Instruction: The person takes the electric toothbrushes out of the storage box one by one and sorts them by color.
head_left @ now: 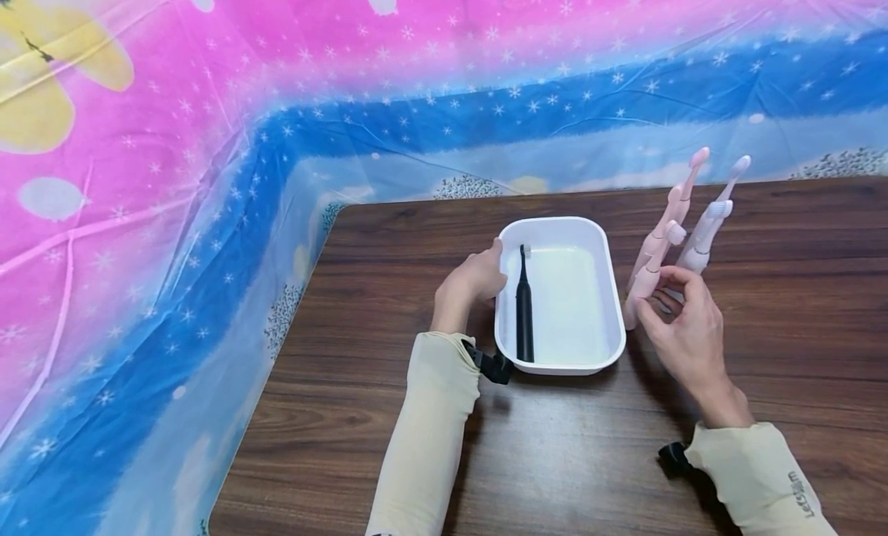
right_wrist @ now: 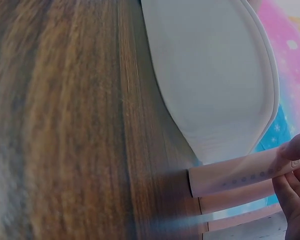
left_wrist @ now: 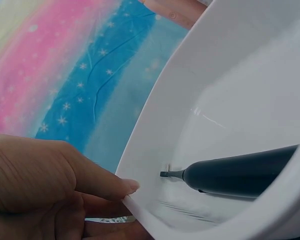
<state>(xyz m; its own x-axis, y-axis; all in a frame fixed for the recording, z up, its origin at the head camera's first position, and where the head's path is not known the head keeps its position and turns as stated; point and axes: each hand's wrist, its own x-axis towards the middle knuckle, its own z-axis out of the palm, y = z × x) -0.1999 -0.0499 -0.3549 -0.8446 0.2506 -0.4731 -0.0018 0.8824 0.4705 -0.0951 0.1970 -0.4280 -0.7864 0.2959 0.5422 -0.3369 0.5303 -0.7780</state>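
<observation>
A white plastic bin [head_left: 572, 305] stands on the table, and a black electric toothbrush [head_left: 525, 312] lies inside along its left wall. My left hand [head_left: 468, 281] holds the bin's left rim, thumb on top and fingers outside. Just right of the bin, my right hand [head_left: 687, 328] pinches the nearest pink electric toothbrush [head_left: 648, 278] by its handle between thumb and fingers. That toothbrush is upright; in the right wrist view its base is at or close to the tabletop. More pink toothbrushes [head_left: 676, 204] and white toothbrushes [head_left: 701, 239] stand upright behind it, partly hidden.
The dark wooden table [head_left: 333, 366] reaches back to a hanging cloth [head_left: 416, 119] with pink and blue bands and snowflakes. Its left edge slants beside the same cloth. The upright toothbrushes stand close together at the bin's right side.
</observation>
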